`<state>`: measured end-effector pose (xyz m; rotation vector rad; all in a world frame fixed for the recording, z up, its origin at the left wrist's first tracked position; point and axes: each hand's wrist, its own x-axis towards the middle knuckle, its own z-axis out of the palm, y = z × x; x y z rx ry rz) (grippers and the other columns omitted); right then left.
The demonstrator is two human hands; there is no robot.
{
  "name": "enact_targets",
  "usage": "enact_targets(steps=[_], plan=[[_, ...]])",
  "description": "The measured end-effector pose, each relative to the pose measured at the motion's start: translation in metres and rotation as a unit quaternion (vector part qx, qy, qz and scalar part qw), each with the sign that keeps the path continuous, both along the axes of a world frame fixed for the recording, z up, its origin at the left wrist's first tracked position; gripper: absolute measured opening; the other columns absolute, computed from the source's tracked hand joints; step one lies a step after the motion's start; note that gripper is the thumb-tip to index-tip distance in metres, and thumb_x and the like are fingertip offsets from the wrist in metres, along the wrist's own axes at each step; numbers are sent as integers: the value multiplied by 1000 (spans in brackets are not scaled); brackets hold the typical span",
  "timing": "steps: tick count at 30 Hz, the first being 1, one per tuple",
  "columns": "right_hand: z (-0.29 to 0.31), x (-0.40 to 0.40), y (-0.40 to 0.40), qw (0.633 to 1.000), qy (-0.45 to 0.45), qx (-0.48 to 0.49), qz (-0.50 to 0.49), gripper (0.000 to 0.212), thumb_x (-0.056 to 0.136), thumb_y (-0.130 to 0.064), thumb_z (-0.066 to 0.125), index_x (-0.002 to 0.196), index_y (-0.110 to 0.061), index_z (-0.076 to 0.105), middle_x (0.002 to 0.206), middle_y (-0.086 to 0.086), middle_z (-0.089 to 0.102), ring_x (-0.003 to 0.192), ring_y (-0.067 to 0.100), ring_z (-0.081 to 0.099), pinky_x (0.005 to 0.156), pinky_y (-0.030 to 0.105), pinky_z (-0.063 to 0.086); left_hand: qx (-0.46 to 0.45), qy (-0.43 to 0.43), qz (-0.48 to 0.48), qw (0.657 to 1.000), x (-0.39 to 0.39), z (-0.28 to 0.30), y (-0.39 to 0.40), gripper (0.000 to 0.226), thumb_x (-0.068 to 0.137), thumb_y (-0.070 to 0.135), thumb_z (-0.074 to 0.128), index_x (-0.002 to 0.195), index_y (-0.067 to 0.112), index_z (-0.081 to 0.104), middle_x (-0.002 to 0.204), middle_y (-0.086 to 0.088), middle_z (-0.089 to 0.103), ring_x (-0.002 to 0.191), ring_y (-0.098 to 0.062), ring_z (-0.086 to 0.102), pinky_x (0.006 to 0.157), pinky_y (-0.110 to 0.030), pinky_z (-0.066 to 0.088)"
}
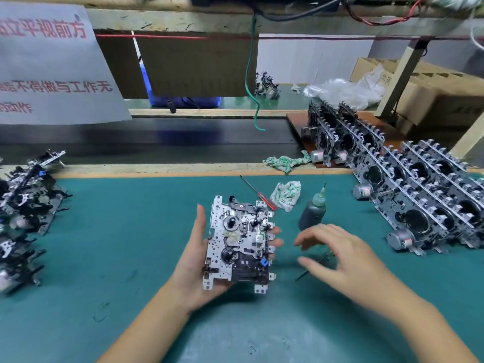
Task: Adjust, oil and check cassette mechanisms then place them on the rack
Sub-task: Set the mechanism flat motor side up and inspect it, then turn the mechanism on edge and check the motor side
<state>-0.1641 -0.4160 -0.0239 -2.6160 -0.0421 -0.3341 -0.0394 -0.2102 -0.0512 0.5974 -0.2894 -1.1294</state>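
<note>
A metal cassette mechanism (pixel 239 241) with black reels and a dark circuit part lies face up in my left hand (pixel 191 268), which holds it from beneath, thumb along its left edge and fingertips curled round the right edge. My right hand (pixel 340 255) hovers just right of it with relaxed spread fingers and holds nothing. Below that hand a thin dark tool (pixel 314 267) lies on the green mat. A dark oil bottle (pixel 313 210) with a green nozzle stands behind the right hand. Finished mechanisms stand in rows on the rack (pixel 419 189) at the right.
A red-handled screwdriver (pixel 259 193) and a crumpled cloth (pixel 285 195) lie behind the mechanism. A pile of mechanisms (pixel 23 213) fills the left edge. A dark conveyor belt (pixel 157 140) runs across the back, with a hanging green wire (pixel 252 100) and a paper sign (pixel 49 66).
</note>
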Motion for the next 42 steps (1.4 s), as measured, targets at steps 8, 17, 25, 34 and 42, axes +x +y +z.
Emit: enact_targets(steps=[8,17,25,34,42], plan=[[-17,12,-23,983,163,-60,50,11,96,-33,51,87,-39,46,88,-18,52,87,-2,42,82,19,34,83,70,29,994,-2,-19,-16,94,70,73,48,126,-2,58,135,-30,48,114,-40,57,100,-49,43],[-14,34,21,875,286,390,21,31,100,-31,42,74,-14,47,44,-3,31,41,9,18,39,16,19,110,92,33,989,3,-34,-13,86,78,74,38,114,1,68,126,-21,60,108,-32,64,92,-41,50],[-12,36,24,826,353,439,13,43,98,-32,44,63,-10,56,39,-2,36,34,8,24,36,17,23,112,82,28,990,3,-36,-15,89,81,74,31,122,1,63,127,-25,58,110,-33,61,102,-45,40],[-12,34,25,818,368,442,19,47,100,-30,38,62,-9,55,36,-3,33,32,8,19,34,14,20,127,75,39,988,2,-35,-17,80,90,67,26,118,3,66,123,-24,59,107,-33,61,101,-44,41],[-15,33,24,846,355,397,32,55,100,-33,39,48,-21,52,35,-3,42,32,9,35,41,22,29,147,70,39,986,1,-31,-18,79,91,65,27,123,3,62,126,-26,58,108,-34,61,101,-45,41]])
